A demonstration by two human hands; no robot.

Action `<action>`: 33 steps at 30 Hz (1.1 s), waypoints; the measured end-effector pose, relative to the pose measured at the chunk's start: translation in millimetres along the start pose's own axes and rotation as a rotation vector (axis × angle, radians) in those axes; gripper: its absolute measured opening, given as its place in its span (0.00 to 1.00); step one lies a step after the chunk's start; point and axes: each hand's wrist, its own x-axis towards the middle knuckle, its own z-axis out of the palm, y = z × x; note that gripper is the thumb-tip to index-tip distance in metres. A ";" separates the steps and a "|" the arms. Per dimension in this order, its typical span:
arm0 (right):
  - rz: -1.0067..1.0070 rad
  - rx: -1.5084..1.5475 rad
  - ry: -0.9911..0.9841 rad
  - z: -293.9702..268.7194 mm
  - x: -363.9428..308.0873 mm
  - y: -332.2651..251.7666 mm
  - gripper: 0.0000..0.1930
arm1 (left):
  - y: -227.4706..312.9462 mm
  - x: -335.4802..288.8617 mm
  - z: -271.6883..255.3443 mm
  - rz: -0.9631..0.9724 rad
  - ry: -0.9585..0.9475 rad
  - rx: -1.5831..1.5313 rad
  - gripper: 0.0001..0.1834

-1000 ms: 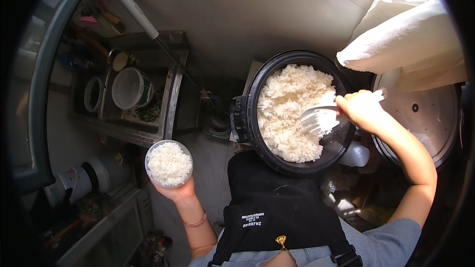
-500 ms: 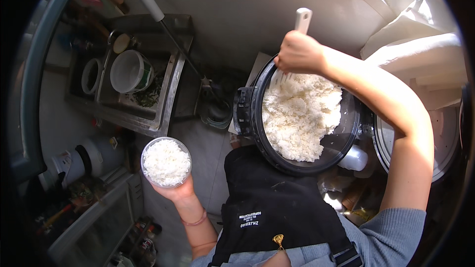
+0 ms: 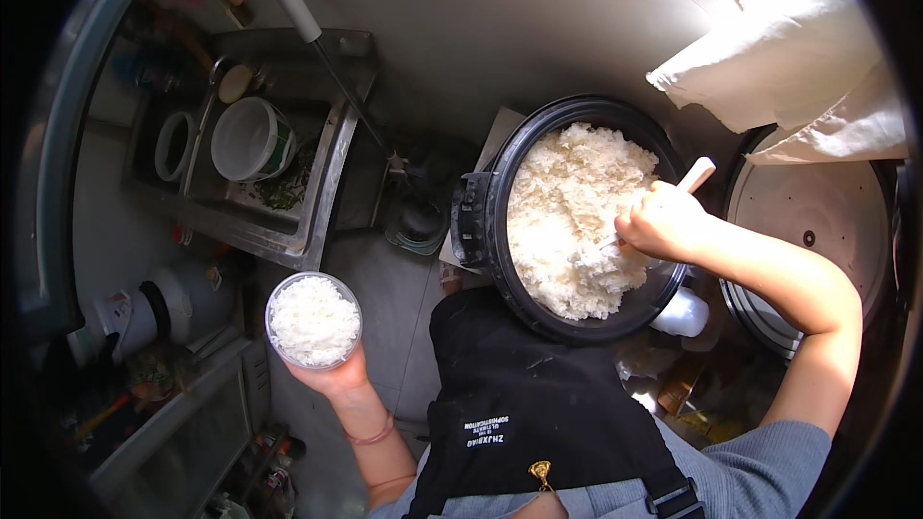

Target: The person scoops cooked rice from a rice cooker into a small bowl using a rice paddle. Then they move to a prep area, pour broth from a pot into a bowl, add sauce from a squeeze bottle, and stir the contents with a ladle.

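Head: right hand tight around white paddle

Head view: worn on the head, left of two fisheyes
Facing: down, past the apron
Hands: both seen from near, above

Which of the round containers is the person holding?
The clear tub heaped with rice: it alone is in the left hand. The white bucket sits in the sink, and the black-rimmed pot, also holding rice, is larger.

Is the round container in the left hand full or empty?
Full: white rice spreads across the clear container up to about its rim.
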 end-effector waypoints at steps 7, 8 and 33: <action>0.301 -0.148 0.107 -39.7 -49.0 28.2 0.03 | -2.6 3.4 9.3 -0.086 -0.092 0.027 0.27; 0.283 -0.162 0.134 -48.1 -48.8 32.2 0.02 | -1.8 1.9 11.8 -0.101 -0.108 0.029 0.27; -0.413 -0.351 0.226 -39.6 100.6 16.4 0.07 | -12.3 -1.4 14.9 -0.032 -0.009 -0.067 0.24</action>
